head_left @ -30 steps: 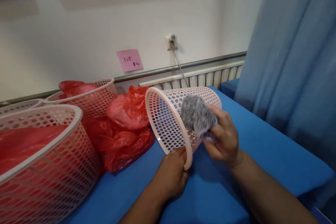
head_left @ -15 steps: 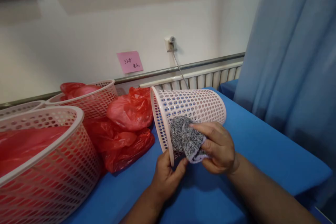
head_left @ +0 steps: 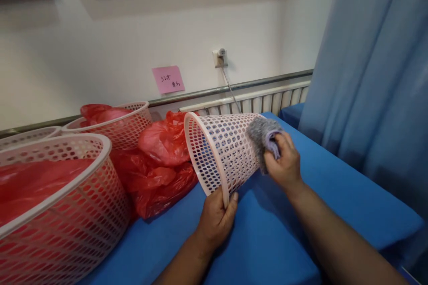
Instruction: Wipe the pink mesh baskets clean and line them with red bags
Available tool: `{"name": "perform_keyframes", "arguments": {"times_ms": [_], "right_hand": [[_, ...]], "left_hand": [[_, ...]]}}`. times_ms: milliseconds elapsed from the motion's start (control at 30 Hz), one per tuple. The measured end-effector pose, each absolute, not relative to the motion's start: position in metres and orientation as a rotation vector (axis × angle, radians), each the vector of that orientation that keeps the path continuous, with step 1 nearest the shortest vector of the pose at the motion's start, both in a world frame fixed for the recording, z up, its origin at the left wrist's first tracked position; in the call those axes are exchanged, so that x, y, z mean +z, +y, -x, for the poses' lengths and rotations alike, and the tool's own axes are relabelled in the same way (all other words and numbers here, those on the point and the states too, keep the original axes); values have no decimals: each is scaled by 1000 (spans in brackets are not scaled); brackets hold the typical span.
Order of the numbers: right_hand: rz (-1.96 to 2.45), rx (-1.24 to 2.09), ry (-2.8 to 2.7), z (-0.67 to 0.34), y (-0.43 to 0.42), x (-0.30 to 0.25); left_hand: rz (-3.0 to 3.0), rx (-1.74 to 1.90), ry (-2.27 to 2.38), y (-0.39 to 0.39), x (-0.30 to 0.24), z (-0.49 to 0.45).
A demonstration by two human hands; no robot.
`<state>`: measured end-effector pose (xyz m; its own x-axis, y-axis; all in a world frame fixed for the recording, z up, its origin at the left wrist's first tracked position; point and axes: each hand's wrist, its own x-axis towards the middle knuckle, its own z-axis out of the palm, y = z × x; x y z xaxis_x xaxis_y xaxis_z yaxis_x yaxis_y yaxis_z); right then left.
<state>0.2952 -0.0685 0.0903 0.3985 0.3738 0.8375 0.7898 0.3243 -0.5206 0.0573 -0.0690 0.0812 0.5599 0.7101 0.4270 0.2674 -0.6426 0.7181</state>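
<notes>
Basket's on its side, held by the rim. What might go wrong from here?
The left hand grips the tipped basket only at its rim, so it could swivel if the right hand presses the cloth hard near the far end. The cloth might also snag in the holes. The red bags look close to the rim and might get nudged.

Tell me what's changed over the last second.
The right hand has carried the gray cloth along the side of the basket, first down toward the rim, then away to the narrow end. The basket's mouth faces the camera more than half a second ago. Nothing was let go: the left hand still grips the rim. The red bags stayed put.
</notes>
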Motion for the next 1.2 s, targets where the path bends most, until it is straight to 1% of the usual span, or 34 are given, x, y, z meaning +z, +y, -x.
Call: {"name": "perform_keyframes", "arguments": {"times_ms": [133,233,367,533,633,700,800,933,1000,1100,1200], "right_hand": [[872,-468,-1629,-259,-101,103],[815,-489,-1751,-252,-109,108],[1031,-383,-1630,-258,-95,103],[1525,-327,-1176,-300,-62,86],[1828,-174,-932,-329,-46,79],[1909,-93,-856,-335,-42,78],[1774,-168,-988,-317,-51,82],[1223,-451,-1402,-275,-85,94],[974,-527,-1544,-266,-98,98],[896,-530,-1595,-267,-105,103],[883,-487,-1648,-268,-104,109]], "left_hand": [[-2266,896,721,-70,84,-60],[-2270,850,659,-70,84,-61],[-2307,840,702,-70,81,-62],[-2370,702,726,-69,77,-61],[-2432,605,730,-69,75,-61],[-2468,544,737,-69,74,-61],[-2487,519,762,-67,74,-62],[-2480,536,766,-64,76,-64],[-2457,524,741,-63,77,-65],[-2394,567,734,-65,77,-66],[-2206,799,712,-71,80,-64]]}}
